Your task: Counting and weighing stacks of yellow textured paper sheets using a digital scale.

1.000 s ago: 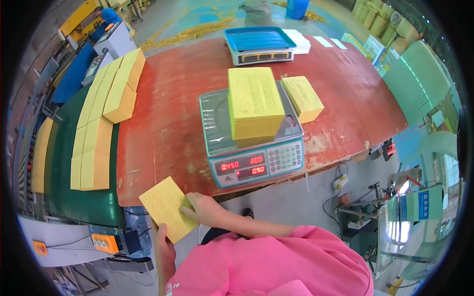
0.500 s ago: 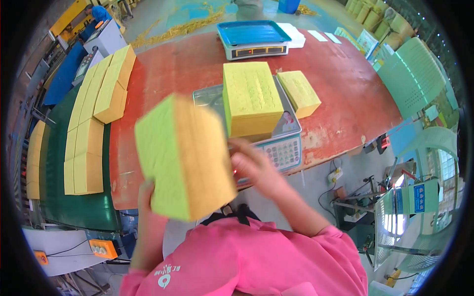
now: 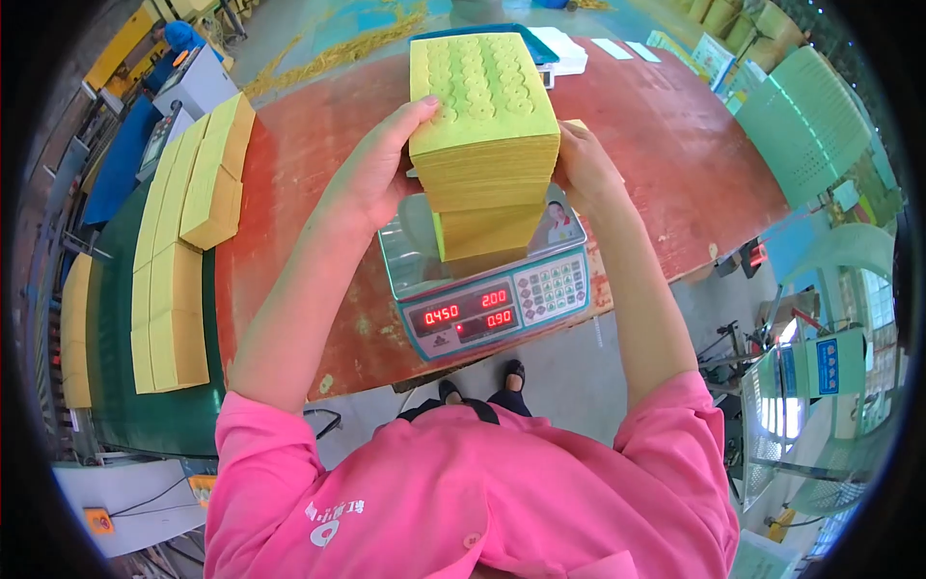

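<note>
Both my hands hold a thick stack of yellow paper, with rows of round coin-like punch marks on its top sheet. My left hand grips its left side, thumb over the top edge. On the right side, my right hand presses with its fingers partly hidden. Beneath it a lower yellow paper stack rests on a digital scale with lit red digits. Whether the upper stack bears fully on the lower one, I cannot tell. A smaller yellow block is mostly hidden behind my right hand.
The scale stands at the near edge of a red table. Rows of yellow paper blocks line a green surface at left. Behind the stack is a second scale with a blue tray. A green perforated chair stands right.
The paper stack that I held tilted near my body has moved forward and up over the stack on the scale. It is now level, with a hand at each side. The scale's display is uncovered.
</note>
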